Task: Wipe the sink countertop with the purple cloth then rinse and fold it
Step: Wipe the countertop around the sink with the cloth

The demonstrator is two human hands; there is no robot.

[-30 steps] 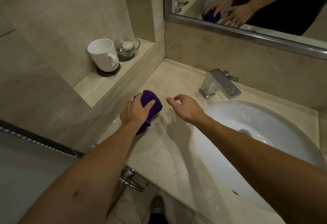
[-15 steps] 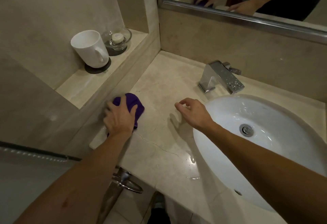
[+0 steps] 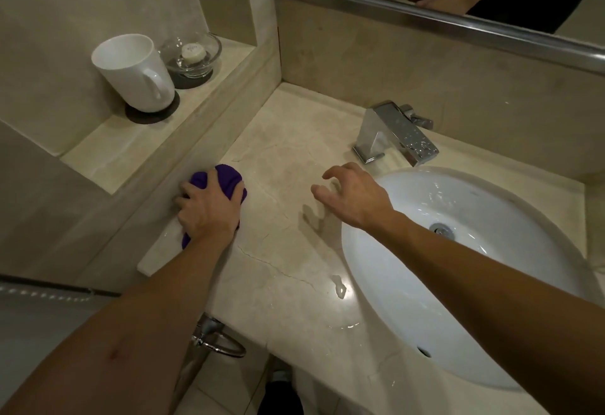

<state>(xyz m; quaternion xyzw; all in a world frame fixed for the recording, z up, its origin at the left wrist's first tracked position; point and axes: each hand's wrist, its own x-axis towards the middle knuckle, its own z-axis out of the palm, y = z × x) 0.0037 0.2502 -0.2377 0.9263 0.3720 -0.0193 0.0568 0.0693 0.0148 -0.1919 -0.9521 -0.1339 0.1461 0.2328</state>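
- One purple cloth [image 3: 226,178], bunched into a wad, lies on the beige stone bench [image 3: 278,283] well to the left of the white sink [image 3: 491,300], pressed against the foot of the raised side ledge [image 3: 137,149].
- Left hand [image 3: 209,208] covers most of the cloth, its grip curled down over the wad so that only the far end and a strip by the wrist show.
- Compared with a second ago, cloth and left hand have slid toward the near left of the bench, farther from the sink; in the last half second they have barely shifted.
- Right hand [image 3: 353,198] hovers between the cloth and the sink's left rim, fingers loosely bent and spread, holding nothing; it has stayed close to that rim throughout.
- Wet patches glint on the bench just beside the sink's near left rim.
- Behind the sink's far left rim stands a square chrome tap [image 3: 393,132], beaded with drops.
- On the ledge, well left of the sink, a white mug [image 3: 134,70] sits on a dark coaster, with a glass dish [image 3: 191,54] holding a small round soap just beside it.
- Above the sink, a framed mirror [image 3: 458,24] reflects the person's arms.
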